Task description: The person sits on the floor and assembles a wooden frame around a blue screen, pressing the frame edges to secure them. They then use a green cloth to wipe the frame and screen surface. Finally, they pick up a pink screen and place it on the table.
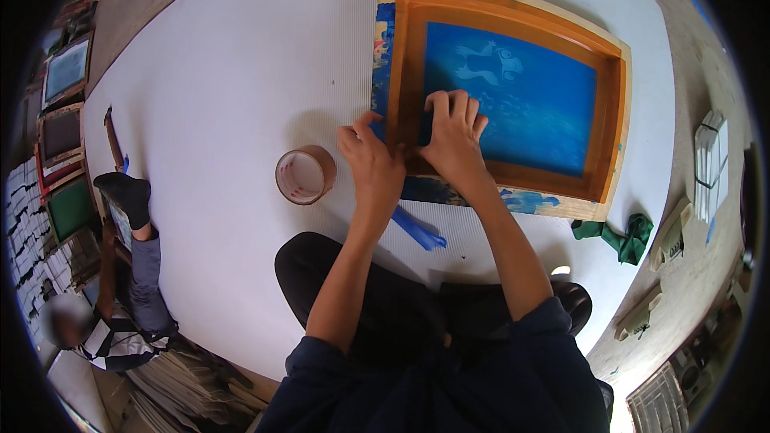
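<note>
Brown frame [608, 112] at L fingers [366, 135]; blue mesh [536, 108] under R fingers [459, 108].

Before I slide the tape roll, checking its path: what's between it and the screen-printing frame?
The left hand lies between them in the head view.

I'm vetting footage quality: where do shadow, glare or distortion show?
All in the head view: fisheye bends the white surface's edge; the tape casts a soft shadow; the mesh is darker beside the right hand; glare whitens a lower-right patch; a co-worker's head is blurred.
</note>
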A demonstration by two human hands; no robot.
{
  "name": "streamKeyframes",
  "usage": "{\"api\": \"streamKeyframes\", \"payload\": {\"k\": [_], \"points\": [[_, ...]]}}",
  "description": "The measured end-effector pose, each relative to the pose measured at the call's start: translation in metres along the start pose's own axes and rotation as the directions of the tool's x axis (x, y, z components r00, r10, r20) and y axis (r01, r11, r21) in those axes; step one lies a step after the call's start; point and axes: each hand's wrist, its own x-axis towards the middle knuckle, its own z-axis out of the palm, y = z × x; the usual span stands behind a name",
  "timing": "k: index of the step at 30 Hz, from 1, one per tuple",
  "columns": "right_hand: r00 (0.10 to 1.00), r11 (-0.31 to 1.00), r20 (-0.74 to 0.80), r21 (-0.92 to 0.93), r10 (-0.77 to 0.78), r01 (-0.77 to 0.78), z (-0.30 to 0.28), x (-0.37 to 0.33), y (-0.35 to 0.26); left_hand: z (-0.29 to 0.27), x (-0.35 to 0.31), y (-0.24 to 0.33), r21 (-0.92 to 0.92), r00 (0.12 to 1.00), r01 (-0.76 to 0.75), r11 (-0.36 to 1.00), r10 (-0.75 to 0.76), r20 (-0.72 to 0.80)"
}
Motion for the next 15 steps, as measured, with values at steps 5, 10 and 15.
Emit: {"api": "streamKeyframes", "payload": {"k": [5,10,15], "points": [[0.989,0.992,-0.121,0.096,0.088,-0.077,0.010,0.014,0.016,-0.002,0.003,0.000,-0.031,1.000,-0.006,0.999,0.006,0.014],[0.998,0.996,-0.049,0.081,-0.025,0.029,-0.007,0.009,0.022,0.000,0.002,-0.004,-0.102,0.998,-0.061,0.993,0.059,-0.022],[0.990,0.989,0.092,-0.099,-0.102,0.111,-0.024,-0.016,0.017,-0.004,0.003,0.001,-0.074,0.998,0.018,0.997,-0.014,0.056]]}}
